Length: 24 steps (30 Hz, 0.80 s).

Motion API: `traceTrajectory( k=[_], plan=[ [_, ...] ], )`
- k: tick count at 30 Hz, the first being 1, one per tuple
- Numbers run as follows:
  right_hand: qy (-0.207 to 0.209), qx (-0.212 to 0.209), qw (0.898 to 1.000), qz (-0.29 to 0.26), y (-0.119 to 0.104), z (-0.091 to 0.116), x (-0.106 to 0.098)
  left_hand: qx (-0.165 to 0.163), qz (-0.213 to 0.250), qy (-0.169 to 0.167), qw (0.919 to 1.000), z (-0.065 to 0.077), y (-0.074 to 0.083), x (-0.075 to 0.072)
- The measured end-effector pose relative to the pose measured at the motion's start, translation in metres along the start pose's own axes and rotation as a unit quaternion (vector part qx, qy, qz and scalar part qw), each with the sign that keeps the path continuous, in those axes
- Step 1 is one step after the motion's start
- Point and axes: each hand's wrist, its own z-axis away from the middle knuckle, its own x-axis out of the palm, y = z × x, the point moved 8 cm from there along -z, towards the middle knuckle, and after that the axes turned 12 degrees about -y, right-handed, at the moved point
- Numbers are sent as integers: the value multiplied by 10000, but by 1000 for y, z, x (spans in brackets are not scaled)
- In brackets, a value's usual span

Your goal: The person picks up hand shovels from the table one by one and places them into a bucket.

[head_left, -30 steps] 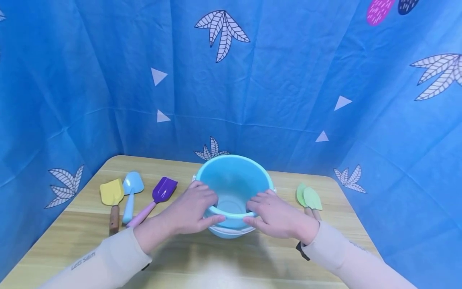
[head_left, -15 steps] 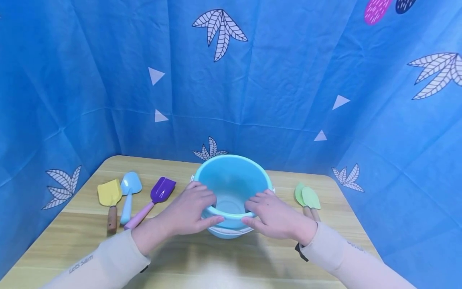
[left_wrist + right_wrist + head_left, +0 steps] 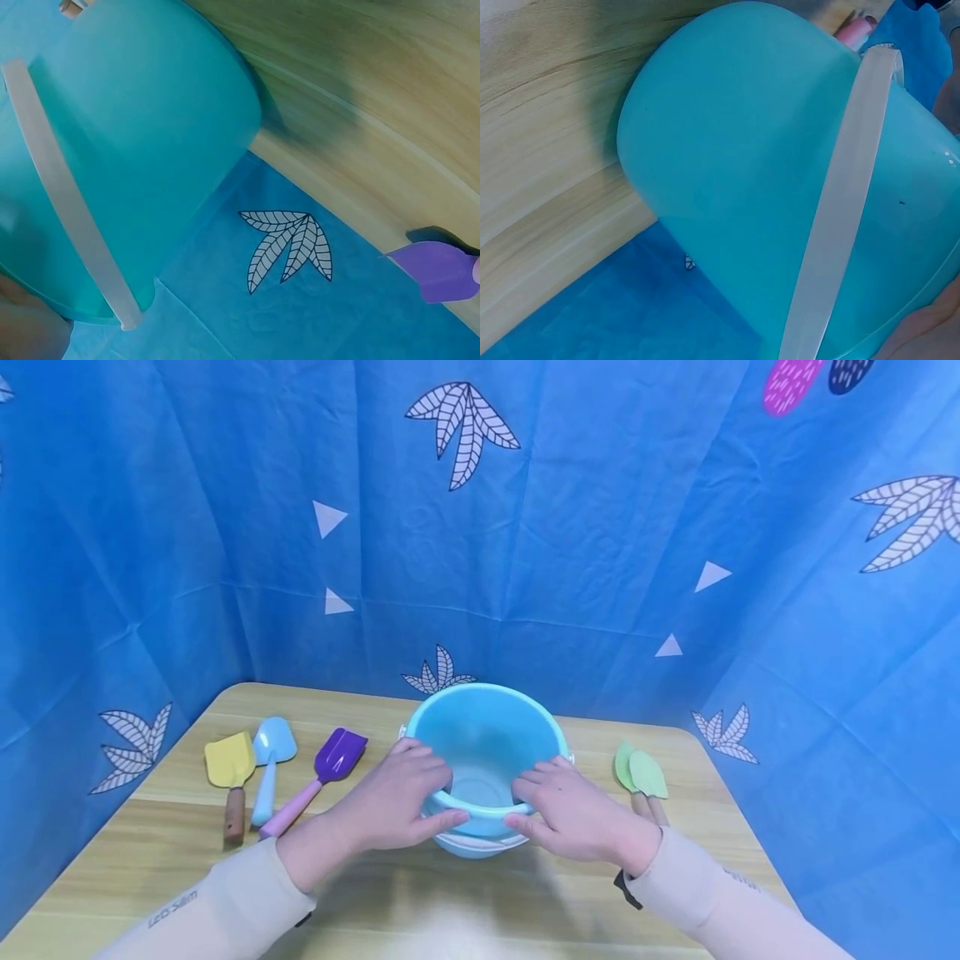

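Note:
A turquoise bucket (image 3: 480, 727) stands upright at the middle of the table, its inside bare in the head view. My left hand (image 3: 405, 793) grips the near left of its rim, thumb outside and fingers curled inside. On the near right of the rim, my right hand (image 3: 573, 810) holds on the same way. The white bucket handle (image 3: 71, 195) hangs down along the near side, and the right wrist view shows this handle (image 3: 840, 202) across the bucket wall too. Fingertips inside the bucket are hidden.
To the left lie a yellow shovel (image 3: 231, 760), a light blue shovel (image 3: 274, 739) and a purple shovel (image 3: 341, 753) with a pink handle. Two green leaf-shaped trowels (image 3: 647, 774) lie at the right. Blue patterned cloth (image 3: 480, 543) surrounds the wooden table (image 3: 420, 910).

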Motion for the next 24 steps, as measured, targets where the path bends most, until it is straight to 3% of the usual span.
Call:
traceTrajectory(
  k=[24],
  plan=[
    [-67, 54, 10000, -21, -2, 5, 2, -49, -17, -62, 10000, 0, 4, -1]
  ],
)
